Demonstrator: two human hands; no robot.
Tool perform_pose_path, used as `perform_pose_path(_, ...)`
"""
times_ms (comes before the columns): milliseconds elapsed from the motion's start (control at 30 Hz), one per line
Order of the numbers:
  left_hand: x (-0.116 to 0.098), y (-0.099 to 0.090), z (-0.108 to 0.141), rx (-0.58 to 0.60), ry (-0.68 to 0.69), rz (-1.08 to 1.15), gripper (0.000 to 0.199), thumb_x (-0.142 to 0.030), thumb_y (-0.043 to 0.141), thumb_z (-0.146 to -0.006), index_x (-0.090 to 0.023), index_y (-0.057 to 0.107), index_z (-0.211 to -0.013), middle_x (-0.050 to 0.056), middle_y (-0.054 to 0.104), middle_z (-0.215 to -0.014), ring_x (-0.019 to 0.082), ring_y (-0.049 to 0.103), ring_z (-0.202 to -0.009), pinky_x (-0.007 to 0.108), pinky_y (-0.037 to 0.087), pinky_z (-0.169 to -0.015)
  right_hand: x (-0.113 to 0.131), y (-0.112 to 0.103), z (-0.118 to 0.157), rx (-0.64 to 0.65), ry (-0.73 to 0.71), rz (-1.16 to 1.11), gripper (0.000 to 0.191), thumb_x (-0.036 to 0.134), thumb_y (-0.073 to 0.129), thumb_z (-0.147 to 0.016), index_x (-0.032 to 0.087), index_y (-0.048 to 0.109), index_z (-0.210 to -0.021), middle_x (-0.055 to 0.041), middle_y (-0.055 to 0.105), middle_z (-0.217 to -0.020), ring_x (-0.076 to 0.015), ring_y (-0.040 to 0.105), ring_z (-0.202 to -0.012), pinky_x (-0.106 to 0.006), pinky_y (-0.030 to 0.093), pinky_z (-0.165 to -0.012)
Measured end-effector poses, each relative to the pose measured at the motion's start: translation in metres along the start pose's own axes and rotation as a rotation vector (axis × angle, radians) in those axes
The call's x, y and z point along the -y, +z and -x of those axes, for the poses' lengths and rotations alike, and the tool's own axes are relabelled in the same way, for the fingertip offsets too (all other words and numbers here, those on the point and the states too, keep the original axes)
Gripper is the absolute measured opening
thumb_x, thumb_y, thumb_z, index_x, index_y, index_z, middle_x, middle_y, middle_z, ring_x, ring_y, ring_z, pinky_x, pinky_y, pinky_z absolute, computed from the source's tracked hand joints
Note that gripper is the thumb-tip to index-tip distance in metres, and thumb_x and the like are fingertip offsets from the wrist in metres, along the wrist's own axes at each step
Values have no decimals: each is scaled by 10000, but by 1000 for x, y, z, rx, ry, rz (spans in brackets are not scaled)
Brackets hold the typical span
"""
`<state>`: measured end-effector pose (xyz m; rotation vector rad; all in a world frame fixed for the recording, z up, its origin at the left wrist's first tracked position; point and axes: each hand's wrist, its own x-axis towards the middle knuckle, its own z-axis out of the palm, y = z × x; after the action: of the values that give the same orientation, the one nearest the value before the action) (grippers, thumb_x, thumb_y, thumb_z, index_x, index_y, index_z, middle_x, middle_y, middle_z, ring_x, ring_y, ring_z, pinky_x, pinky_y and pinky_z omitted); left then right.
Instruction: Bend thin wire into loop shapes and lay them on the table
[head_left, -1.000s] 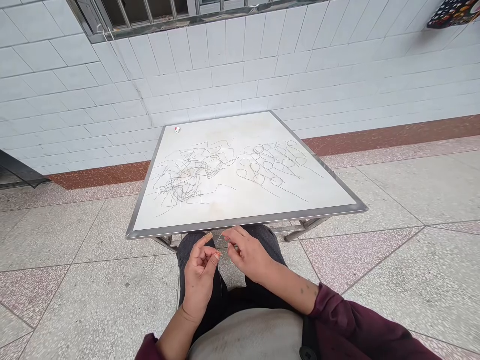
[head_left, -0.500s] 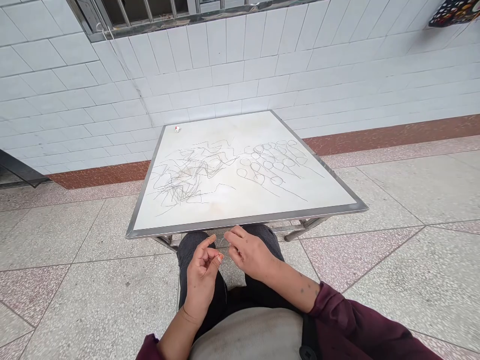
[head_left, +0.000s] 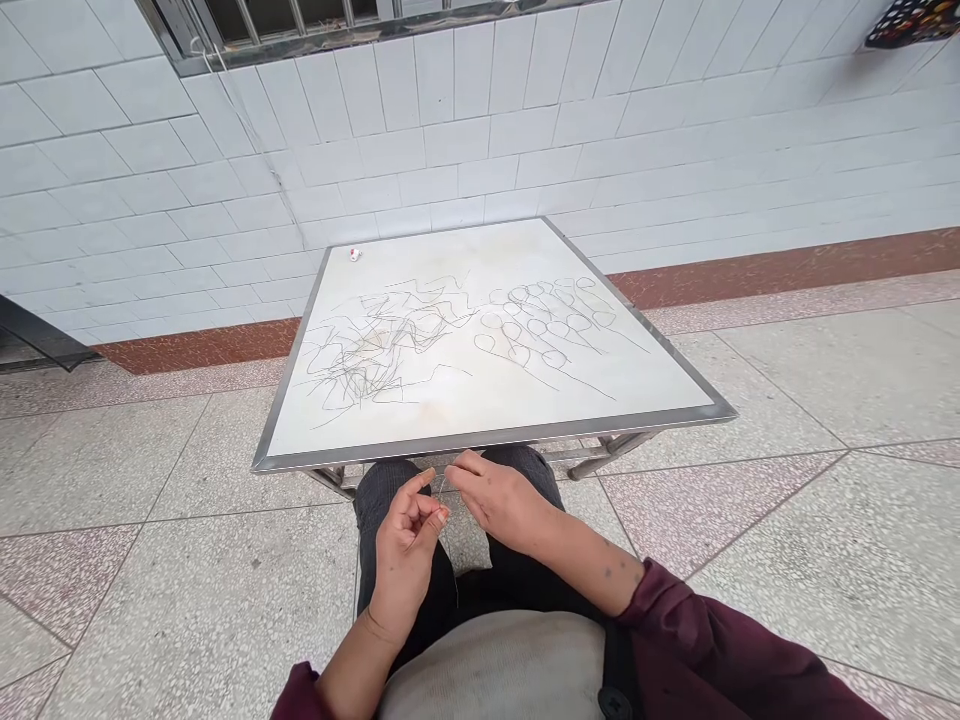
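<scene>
Over my lap, in front of the table's near edge, my left hand (head_left: 406, 545) pinches a thin wire (head_left: 442, 484) between thumb and a fingertip, its index finger raised. One end of the wire hangs below that hand. My right hand (head_left: 501, 500) is closed just to the right, fingertips pressed together at the wire's upper part; their exact grip is hidden. On the white table (head_left: 450, 415) lies a tangle of bent wires (head_left: 367, 375) at the left. Several wires with round looped ends (head_left: 553, 359) are spread at the right.
A small white and red object (head_left: 355, 255) sits at the table's far left corner. Behind the table stands a white tiled wall (head_left: 450, 150) with a barred window (head_left: 300, 20). A dark patterned cloth (head_left: 911, 22) hangs at the upper right. My knees are under the table edge.
My right hand's fingers have straightened and drawn closer together beside the wire, with the hand shifting slightly. My left hand keeps its pinch almost in place. The wires on the table are unmoved.
</scene>
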<state>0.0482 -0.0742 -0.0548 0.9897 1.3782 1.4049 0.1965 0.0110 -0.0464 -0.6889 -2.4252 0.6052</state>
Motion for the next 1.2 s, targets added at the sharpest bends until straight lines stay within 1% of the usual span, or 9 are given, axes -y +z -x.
perform_pose_path(100,0,-1,-1,12,6,-22,431,-265,658,-799,-222,548,-1213,-19,581,-723,124,528,-697,254,431,-725,-3,1,-1,-4,9,4,204,131,363,-926,214,544,-882,-35,489,-826,-143,459,-684,-250,388,-588)
perform_pose_path(300,1,-2,-2,23,15,-62,456,-270,663,-791,-230,535,-1226,-24,579,-709,122,528,-676,248,430,-701,-7,5,-2,-12,22,48,189,228,367,-968,217,554,-945,-42,524,-838,-150,506,-716,-257,408,-614)
perform_pose_path(467,3,-3,-2,43,15,-78,448,-263,640,-809,-231,508,-1236,-29,562,-716,126,520,-686,254,423,-707,-10,8,-4,-42,-10,111,205,290,400,-970,193,565,-895,-30,523,-804,-129,505,-681,-235,400,-594)
perform_pose_path(700,4,-4,-2,59,6,-65,445,-256,638,-811,-234,498,-1233,-31,553,-732,126,512,-695,260,415,-718,-13,10,-7,-35,-86,209,154,202,442,-949,186,552,-842,-10,511,-783,-122,463,-697,-222,327,-568)
perform_pose_path(867,8,-3,-2,61,20,-27,437,-247,643,-809,-234,507,-1225,-34,555,-724,117,504,-690,251,413,-716,-13,5,-10,14,-146,254,158,98,433,-913,184,558,-869,-22,533,-814,-134,460,-724,-226,331,-575)
perform_pose_path(1000,6,-3,-4,25,30,-28,430,-244,663,-790,-236,538,-1202,-34,564,-714,115,514,-686,239,413,-708,-12,7,-11,-25,-90,104,124,190,448,-940,191,571,-948,-30,554,-852,-132,508,-743,-226,396,-615)
perform_pose_path(1067,3,-3,-5,-10,42,-26,419,-241,664,-788,-238,550,-1191,-38,565,-703,112,517,-684,235,414,-714,-11,10,-10,-49,-8,-31,153,247,505,-923,196,553,-1059,-38,562,-890,-131,531,-739,-240,438,-642)
perform_pose_path(1133,-1,-4,-6,-46,54,-3,418,-235,657,-797,-239,543,-1199,-44,563,-692,107,521,-687,238,414,-741,-10,15,-8,-68,88,-200,279,271,564,-888,208,512,-1155,-44,566,-926,-129,542,-725,-255,469,-647)
perform_pose_path(1200,-3,-5,-7,-77,55,37,430,-228,652,-804,-237,529,-1216,-44,573,-700,106,533,-708,244,413,-776,-7,20,-6,-86,204,-408,288,285,583,-868,221,516,-1141,-34,567,-910,-124,545,-692,-252,483,-600)
